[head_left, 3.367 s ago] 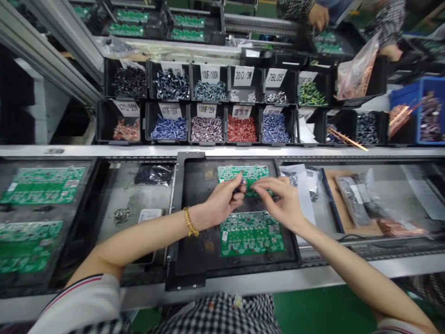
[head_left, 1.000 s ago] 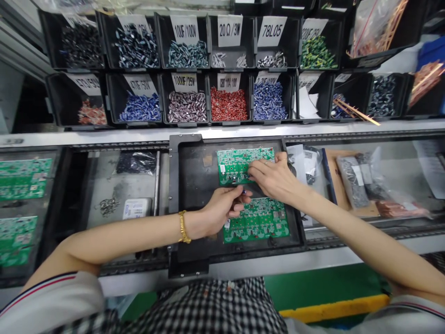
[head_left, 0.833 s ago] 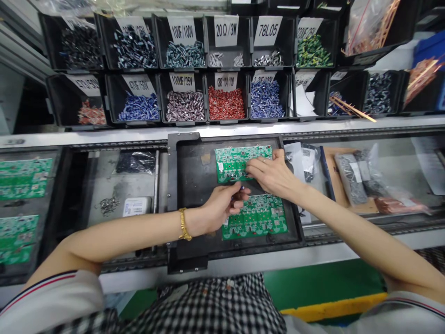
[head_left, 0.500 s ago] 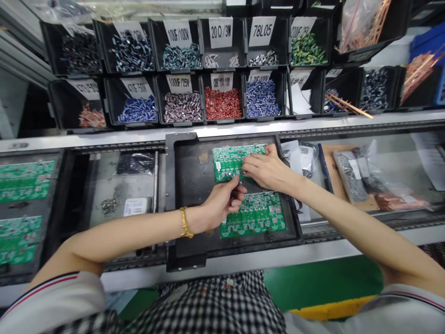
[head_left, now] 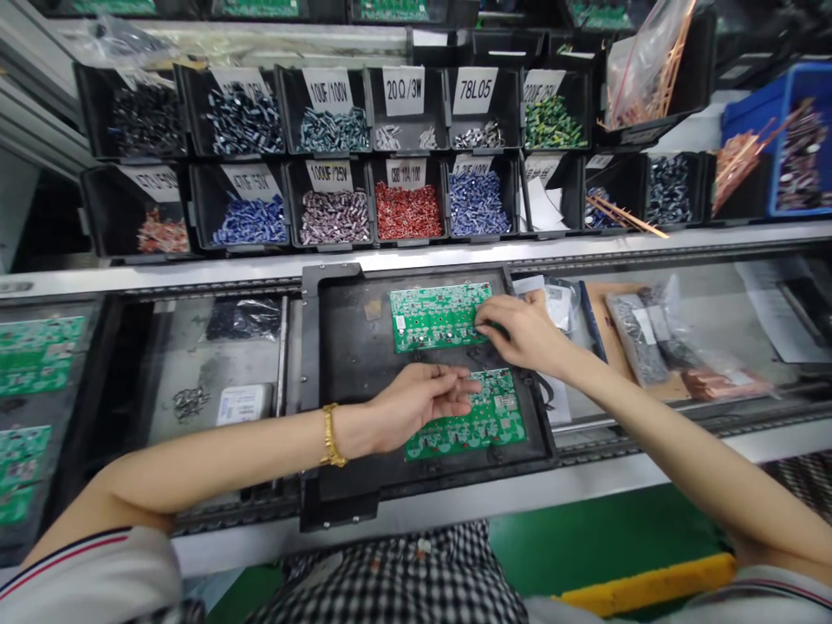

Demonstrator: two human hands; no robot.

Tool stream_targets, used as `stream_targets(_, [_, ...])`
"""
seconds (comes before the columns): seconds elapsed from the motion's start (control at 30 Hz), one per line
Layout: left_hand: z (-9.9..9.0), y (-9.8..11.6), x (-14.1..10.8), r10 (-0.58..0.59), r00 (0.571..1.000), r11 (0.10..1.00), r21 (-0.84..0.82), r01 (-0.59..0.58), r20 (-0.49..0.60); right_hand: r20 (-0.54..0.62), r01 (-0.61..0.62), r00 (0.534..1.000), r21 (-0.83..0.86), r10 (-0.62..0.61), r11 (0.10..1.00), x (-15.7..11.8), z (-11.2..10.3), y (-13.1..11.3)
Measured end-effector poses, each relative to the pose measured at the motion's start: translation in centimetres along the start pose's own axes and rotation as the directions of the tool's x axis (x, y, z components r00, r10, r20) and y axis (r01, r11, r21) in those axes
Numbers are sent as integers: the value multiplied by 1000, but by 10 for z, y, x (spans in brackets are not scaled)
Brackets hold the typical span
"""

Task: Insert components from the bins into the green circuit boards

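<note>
Two green circuit boards lie flat in a black tray, an upper board (head_left: 438,316) and a lower board (head_left: 481,433). My right hand (head_left: 523,329) is at the right end of the upper board, its fingertips pinched together close to the surface. Whatever they hold is hidden behind the fingers. My left hand (head_left: 422,403), palm turned up, hovers over the left part of the lower board with thumb and fingers loosely curled together. Anything inside it is too small to make out. A gold bracelet (head_left: 333,435) circles my left wrist.
Behind the tray (head_left: 354,364) stand two rows of labelled black bins, including red parts (head_left: 408,211) and blue parts (head_left: 479,202). Another tray with green boards (head_left: 40,354) lies at left. Bagged parts (head_left: 637,338) sit at right. A metal rail (head_left: 455,254) runs before the bins.
My right hand has moved right along the upper board. My left hand has drawn back from that board toward the lower one; the blue part at its fingertips no longer shows. The view has shifted.
</note>
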State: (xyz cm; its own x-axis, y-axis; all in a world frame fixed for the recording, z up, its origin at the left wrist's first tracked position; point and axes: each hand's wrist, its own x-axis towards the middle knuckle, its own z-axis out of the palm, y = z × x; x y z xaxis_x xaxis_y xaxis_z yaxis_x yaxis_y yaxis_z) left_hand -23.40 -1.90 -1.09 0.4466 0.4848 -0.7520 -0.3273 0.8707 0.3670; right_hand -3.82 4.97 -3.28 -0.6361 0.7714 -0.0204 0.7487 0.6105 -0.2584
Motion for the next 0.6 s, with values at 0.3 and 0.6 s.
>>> stream_targets(0.3, [-8, -1, 5, 129, 991, 987, 95, -132, 42, 7, 73, 997, -96, -73, 993, 0, 4, 0])
stream_targets(0.6, [-13, -17, 7, 152, 985, 987, 32, -155, 83, -72, -31, 997, 139, 41, 990, -15, -8, -42])
